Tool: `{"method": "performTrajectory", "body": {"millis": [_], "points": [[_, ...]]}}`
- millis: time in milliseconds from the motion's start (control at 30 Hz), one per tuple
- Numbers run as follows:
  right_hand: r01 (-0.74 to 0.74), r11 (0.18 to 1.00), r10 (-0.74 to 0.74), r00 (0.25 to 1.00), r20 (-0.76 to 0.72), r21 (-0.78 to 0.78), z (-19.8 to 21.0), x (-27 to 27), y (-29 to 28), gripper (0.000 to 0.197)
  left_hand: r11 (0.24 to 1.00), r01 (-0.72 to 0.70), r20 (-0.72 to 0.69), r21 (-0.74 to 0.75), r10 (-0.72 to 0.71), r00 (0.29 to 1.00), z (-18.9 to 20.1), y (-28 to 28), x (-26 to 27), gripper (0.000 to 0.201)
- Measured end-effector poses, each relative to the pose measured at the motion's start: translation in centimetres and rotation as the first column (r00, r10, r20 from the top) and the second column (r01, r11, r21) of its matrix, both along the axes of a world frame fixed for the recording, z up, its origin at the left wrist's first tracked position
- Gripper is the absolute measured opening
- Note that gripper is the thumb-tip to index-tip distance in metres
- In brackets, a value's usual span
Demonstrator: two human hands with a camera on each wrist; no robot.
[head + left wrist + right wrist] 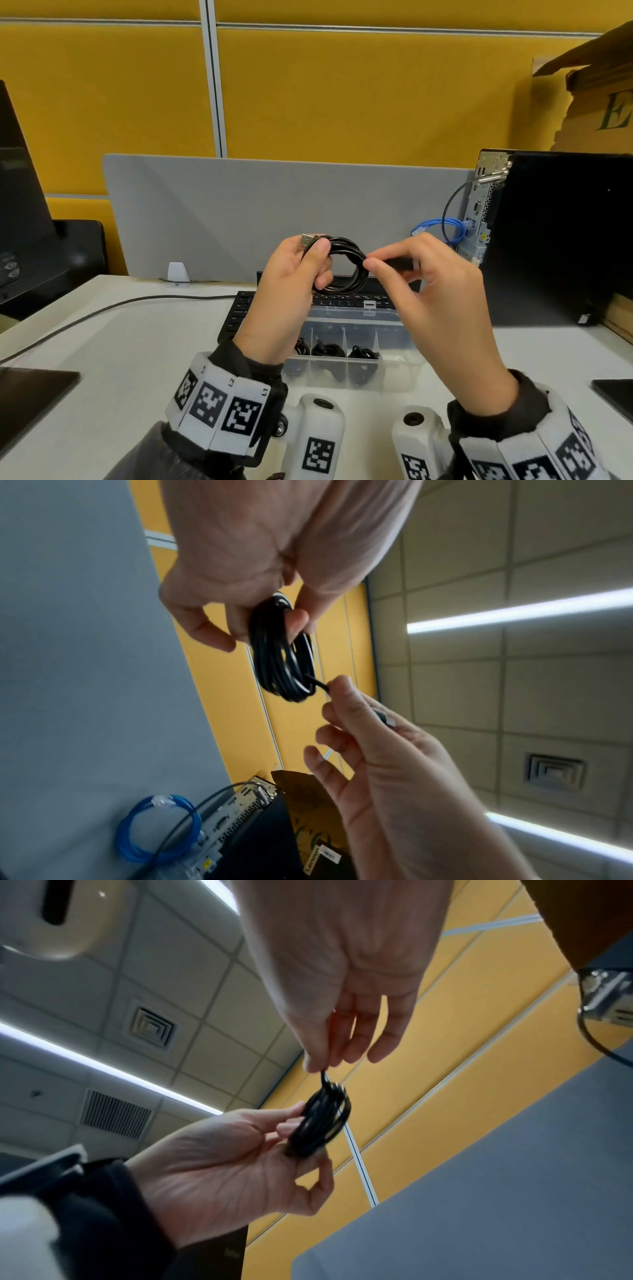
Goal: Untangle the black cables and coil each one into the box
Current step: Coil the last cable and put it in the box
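A black cable [346, 265] wound into a small coil hangs in the air above the clear plastic box [404, 373]. My left hand [291, 291] grips the coil's left side, with a silver USB plug [307, 240] sticking out above the thumb. My right hand [428, 274] pinches the cable's free end at the coil's right edge. The left wrist view shows the coil [281, 653] held by thumb and fingers, the right fingers [342, 696] pinching the tail. The same coil [320, 1123] shows in the right wrist view. Coiled black cables [329, 351] lie in the box's compartments.
A black keyboard [239, 311] lies behind the box. A black computer tower [555, 240] with a blue cable [442, 229] stands at the right. A thin dark cord [102, 308] runs across the white desk [137, 342]. A grey divider [239, 212] backs the desk.
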State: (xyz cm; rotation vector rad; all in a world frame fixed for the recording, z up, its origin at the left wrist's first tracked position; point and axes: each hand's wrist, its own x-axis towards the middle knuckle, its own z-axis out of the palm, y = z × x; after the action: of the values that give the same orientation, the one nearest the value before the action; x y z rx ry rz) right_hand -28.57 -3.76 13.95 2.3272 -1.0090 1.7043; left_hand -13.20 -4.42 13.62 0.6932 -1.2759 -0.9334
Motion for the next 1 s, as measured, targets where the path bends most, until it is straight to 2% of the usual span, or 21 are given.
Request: {"method": "performTrajectory", "body": {"millis": [67, 167, 200, 400, 500, 600, 667, 767, 900, 967, 1000], "points": [[0.079, 0.996, -0.073, 0.989, -0.126, 0.051, -0.1, -0.1, -0.1, 0.005, 0.995, -0.091, 0.011, -0.051, 0.091, 0.996, -0.1, 0.0, 0.0, 0.01], [0.154, 0.984, -0.123, 0.95, -0.288, 0.089, -0.7, 0.4, 0.2, 0.005, 0.985, -0.135, 0.061, -0.103, 0.142, 0.988, -0.3, 0.2, -0.3, 0.013], [0.158, 0.982, -0.117, 0.937, -0.33, 0.099, -0.8, 0.6, 0.3, 0.003, 0.984, -0.139, 0.083, -0.108, 0.148, 0.986, -0.4, 0.3, -0.4, 0.013], [0.118, 0.922, 0.038, 0.92, -0.39, 0.369, -0.3, 0.8, 0.9, 0.03, 0.978, -0.142, 0.163, -0.15, 0.166, 0.973, -0.5, 0.3, -0.5, 0.013], [0.088, 0.867, 0.114, 0.924, -0.365, 0.491, -0.3, 0.5, 0.6, 0.025, 0.979, -0.126, 0.178, -0.161, 0.154, 0.972, -0.6, 0.3, -0.4, 0.013], [0.035, 0.839, 0.169, 0.932, -0.32, 0.542, -0.3, 0.4, 0.2, 0.01, 0.985, -0.075, 0.193, -0.155, 0.105, 0.976, -0.6, 0.3, -0.1, 0.013], [-0.022, 0.822, 0.2, 0.947, -0.252, 0.569, -0.6, 0.6, 0.0, 0.01, 0.987, -0.047, 0.213, -0.155, 0.08, 0.974, -0.6, 0.3, -0.2, 0.018], [-0.085, 0.835, 0.176, 0.977, -0.118, 0.543, -0.9, 1.3, 0.3, 0.014, 0.99, -0.022, 0.209, -0.142, 0.052, 0.977, -0.6, 0.4, -0.3, 0.021], [-0.023, 0.929, 0.046, 0.997, -0.055, 0.37, -1.2, 1.9, 0.4, 0.019, 0.989, -0.018, 0.211, -0.144, 0.048, 0.976, -0.6, 0.5, -0.3, 0.024], [-0.082, 0.927, 0.095, 0.995, -0.017, 0.367, -0.7, 1.8, 0.5, 0.016, 0.986, -0.047, 0.218, -0.162, 0.082, 0.973, -0.6, 0.5, -0.4, 0.018], [-0.166, 0.896, 0.174, 0.985, 0.018, 0.412, -0.3, 1.7, 0.6, 0.017, 0.983, -0.068, 0.196, -0.168, 0.101, 0.975, -0.6, 0.5, -0.3, 0.015]]}}
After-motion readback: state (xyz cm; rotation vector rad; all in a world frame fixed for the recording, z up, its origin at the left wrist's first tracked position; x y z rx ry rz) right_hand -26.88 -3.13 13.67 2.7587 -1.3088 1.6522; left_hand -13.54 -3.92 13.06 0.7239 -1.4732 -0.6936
